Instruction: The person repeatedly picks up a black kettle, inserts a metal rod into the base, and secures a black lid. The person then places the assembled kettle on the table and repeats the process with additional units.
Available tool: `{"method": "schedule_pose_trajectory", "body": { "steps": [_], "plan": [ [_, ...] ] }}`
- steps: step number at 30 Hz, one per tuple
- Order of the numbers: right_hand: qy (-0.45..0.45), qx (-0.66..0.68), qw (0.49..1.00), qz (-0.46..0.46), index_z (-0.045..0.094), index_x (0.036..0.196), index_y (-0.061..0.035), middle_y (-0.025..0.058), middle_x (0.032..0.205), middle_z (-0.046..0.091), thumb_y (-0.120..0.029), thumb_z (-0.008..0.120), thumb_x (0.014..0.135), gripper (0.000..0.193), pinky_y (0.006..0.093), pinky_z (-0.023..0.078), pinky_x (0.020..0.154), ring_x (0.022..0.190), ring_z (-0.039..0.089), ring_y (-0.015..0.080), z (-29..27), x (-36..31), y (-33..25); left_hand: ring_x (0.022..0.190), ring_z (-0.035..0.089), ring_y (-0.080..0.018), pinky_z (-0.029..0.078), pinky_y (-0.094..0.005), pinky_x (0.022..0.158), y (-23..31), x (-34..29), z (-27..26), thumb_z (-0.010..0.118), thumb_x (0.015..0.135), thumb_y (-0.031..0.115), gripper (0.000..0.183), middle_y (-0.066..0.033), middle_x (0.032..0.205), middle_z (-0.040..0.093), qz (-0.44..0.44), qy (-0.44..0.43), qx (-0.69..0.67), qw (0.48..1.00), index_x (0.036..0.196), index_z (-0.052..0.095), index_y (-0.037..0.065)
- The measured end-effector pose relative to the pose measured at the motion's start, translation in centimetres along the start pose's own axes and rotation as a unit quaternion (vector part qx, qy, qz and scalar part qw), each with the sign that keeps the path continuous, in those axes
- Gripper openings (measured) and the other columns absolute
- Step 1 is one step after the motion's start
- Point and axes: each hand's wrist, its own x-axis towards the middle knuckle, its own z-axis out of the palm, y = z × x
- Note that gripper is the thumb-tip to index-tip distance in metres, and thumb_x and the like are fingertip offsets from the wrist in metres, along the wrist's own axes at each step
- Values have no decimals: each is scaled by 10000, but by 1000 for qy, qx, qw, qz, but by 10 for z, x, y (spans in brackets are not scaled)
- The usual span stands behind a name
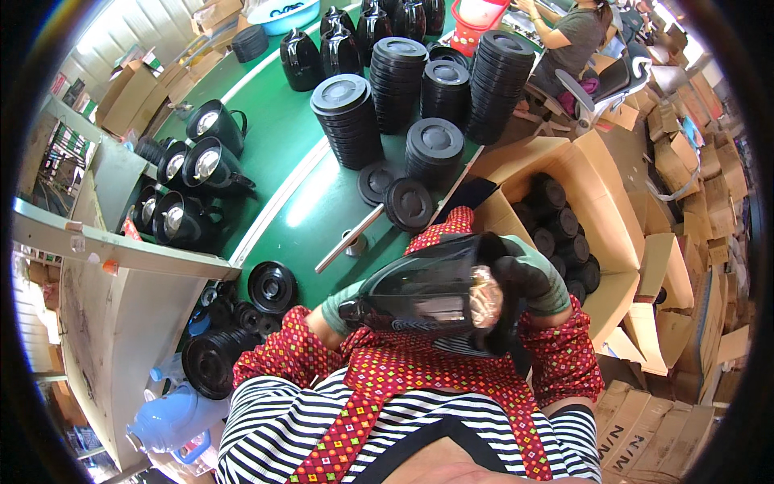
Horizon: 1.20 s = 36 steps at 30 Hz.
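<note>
A glossy black jug body (415,286) lies on its side in front of my chest, with a shiny silver liner (485,297) showing at its right end. My left hand (337,310), in a green glove, is closed round the jug's left end; the jug hides part of its fingers. My right hand (536,274), also gloved in green, grips the dark right end beside the liner. That end is a little blurred, and I cannot tell whether a separate black part is in the fingers. Just beyond are two black round lids (409,204) and a metal rod (349,239).
Stacked black discs (347,121) and upright black jugs (300,60) stand on the green table (278,133). More jugs with silver liners (208,164) lie at left. An open carton (609,189) of black parts is at right. Another person (574,40) sits at far right.
</note>
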Motion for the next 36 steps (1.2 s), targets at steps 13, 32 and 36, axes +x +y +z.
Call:
{"method": "schedule_pose_trajectory", "body": {
  "steps": [13, 32, 36],
  "plan": [
    [300, -824, 478, -54, 372, 1614, -400, 339, 1597, 339, -618, 759, 811, 918, 647, 237, 1195, 1456, 323, 559, -134, 218, 19, 1298, 603, -259, 489, -392, 1109, 14, -69, -27, 649, 977, 178, 536, -162, 1489, 544, 206, 222, -73, 950, 1460, 475, 24],
    [214, -500, 811, -214, 462, 1572, -29, 239, 1570, 446, -611, 730, 880, 943, 493, 300, 1208, 1467, 384, 427, -5, 9, 21, 1126, 690, -305, 549, -401, 973, -12, 21, -27, 823, 765, 216, 533, -178, 1311, 658, 61, 88, -52, 993, 1227, 652, 12],
    [231, -478, 814, -237, 465, 1563, -9, 270, 1576, 415, -604, 703, 911, 915, 498, 292, 1212, 1475, 380, 434, 2, -25, 28, 1090, 708, -314, 562, -403, 944, -22, 37, -17, 859, 721, 224, 533, -181, 1274, 682, 46, 66, -38, 996, 1178, 689, 9]
  ]
}}
